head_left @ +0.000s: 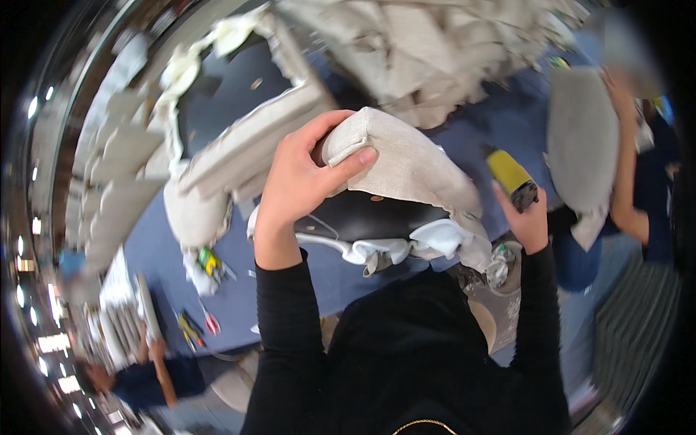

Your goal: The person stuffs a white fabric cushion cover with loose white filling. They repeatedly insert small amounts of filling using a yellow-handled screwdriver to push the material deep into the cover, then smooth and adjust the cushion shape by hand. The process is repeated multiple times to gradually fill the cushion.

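My left hand is closed over the upper left corner of a beige, fabric-covered seat cushion, thumb pressed along the corner seam. The cushion is tilted up in front of me, and its black underside board faces me. Loose fabric and white lining hang along the board's near edge. To the right of the cushion, apart from it, my right hand grips a yellow and black staple gun. Motion blurs the tool a little, and its nose is hard to make out.
Beyond my left hand lies another beige upholstered piece on the blue table. Beige fabric is heaped at the back. Pliers and a red-handled tool lie at left. At right, a co-worker's hand holds a beige cushion.
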The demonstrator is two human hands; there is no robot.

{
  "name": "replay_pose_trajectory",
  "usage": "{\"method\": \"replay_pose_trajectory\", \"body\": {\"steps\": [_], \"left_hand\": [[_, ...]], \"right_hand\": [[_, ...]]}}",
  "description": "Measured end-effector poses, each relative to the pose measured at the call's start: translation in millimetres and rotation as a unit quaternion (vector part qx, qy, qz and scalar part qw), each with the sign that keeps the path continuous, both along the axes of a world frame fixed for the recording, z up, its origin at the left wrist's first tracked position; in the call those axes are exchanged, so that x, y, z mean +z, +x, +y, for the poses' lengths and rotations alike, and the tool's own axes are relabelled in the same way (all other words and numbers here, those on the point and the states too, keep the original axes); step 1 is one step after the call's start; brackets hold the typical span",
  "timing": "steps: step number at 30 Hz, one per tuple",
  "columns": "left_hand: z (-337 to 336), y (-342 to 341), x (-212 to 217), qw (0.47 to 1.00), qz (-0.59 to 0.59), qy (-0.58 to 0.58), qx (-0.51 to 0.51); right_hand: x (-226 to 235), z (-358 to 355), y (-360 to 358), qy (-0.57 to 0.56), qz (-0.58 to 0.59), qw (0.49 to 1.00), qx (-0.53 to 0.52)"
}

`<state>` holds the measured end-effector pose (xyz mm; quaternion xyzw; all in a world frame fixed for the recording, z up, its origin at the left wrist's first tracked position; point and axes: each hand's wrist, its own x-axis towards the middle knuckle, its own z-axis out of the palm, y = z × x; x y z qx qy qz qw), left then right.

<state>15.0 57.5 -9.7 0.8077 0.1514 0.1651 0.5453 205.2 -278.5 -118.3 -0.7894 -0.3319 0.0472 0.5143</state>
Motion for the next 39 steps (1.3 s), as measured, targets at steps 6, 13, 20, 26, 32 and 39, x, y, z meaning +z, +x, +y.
{"method": "replay_pose_trajectory", "body": {"steps": [6,13,20,26,32,39], "left_hand": [[16.7,-87.3,0.9,0.996,-0.009,-0.066,0.052],[6.7,-150.5,-17.5,0.991,-0.048,-0.074,0.099],[-38.2,-95.1,-18.4,0.955,-0.281,0.036,-0.082],[36.5,-208.4,-197.2,0.899,-0.025,-0.092,0.427],[15.0,-357.0,-421.9,0.813,0.262,-0.115,0.506],[-31.2,-327.6,-415.8,0.778,0.169,-0.032,0.604]], "right_hand": [[-231.9,-54.1,71.7,-0.259,0.085,0.952,-0.139],[-259.3,0.3,72.6,-0.176,0.013,0.984,-0.024],[103.2,110.9,-82.3,0.141,0.182,0.898,0.375],[104.9,91.8,-89.4,0.064,0.062,0.978,0.19],[97.9,137.7,-92.7,0.04,-0.09,0.993,0.061],[100.2,146.8,-104.4,0.032,-0.148,0.987,0.058]]}}
